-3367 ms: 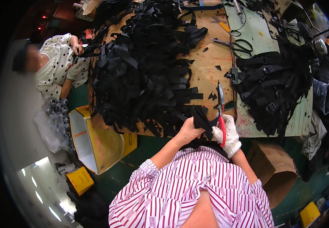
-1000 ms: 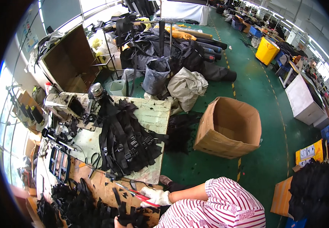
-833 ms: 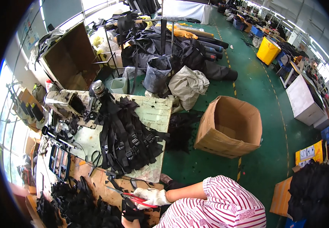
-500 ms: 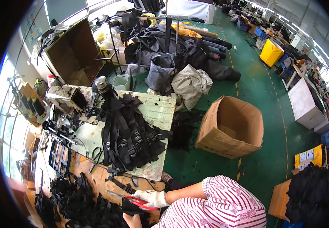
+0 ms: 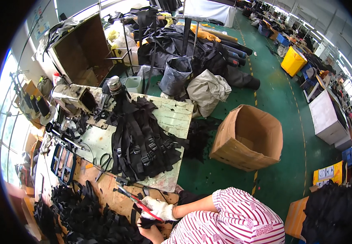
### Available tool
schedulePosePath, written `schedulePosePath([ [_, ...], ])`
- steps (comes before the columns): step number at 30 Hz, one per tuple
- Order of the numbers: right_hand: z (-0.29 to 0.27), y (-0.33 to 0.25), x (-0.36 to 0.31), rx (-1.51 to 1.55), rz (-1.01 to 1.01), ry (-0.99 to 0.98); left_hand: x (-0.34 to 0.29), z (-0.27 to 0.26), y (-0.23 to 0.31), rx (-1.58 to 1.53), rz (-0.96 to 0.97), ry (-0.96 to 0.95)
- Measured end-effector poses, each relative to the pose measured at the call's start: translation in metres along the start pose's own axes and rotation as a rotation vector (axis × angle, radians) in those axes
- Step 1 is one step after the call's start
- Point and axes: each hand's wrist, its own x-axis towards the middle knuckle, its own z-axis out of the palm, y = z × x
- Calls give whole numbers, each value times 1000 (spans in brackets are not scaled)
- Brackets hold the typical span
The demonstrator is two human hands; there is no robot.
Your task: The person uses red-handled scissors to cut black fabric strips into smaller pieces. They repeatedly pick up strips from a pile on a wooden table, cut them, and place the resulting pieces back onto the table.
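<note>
At the table's near edge, our left hand pinches a black strip, and our gloved right hand clasps scissors just beside it. A black heap covers the table's near left; buckled straps lie farther across. Right of the table stands a carton; beyond it, a sack.

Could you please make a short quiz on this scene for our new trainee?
1. Which hand wears a white glove and holds the red-handled scissors?
2. True or false: the bare left hand holds a piece of black material.
3. Which of these stands on the green floor, to the right of the table in the picture: (a) a ladder, (b) an open cardboard box, (c) a bicycle?

Key:
1. The right hand.
2. True.
3. (b), the open cardboard box.
</note>
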Motion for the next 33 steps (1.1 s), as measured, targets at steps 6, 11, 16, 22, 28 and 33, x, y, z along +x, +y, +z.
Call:
schedulePosePath([
  [6, 4, -14, 2, 213, -55, -137, 4, -4, 12, -596, -413, 90],
  [11, 6, -6, 0, 47, -120, -144, 17, -20, -7, -480, -429, 144],
  [16, -2, -2, 3, 234, 101, -212, 39, -47, 23, -509, -6, 460],
  [22, -17, -7, 2, 30, -104, -82, 54, -85, 85, 169, 345, 422],
  [28, -18, -23, 10, -319, -266, -216, 51, -76, 41, -968, -273, 391],
  [33, -33, -8, -7, -247, -83, -388, 54, -54, 49, -862, -443, 367],
])
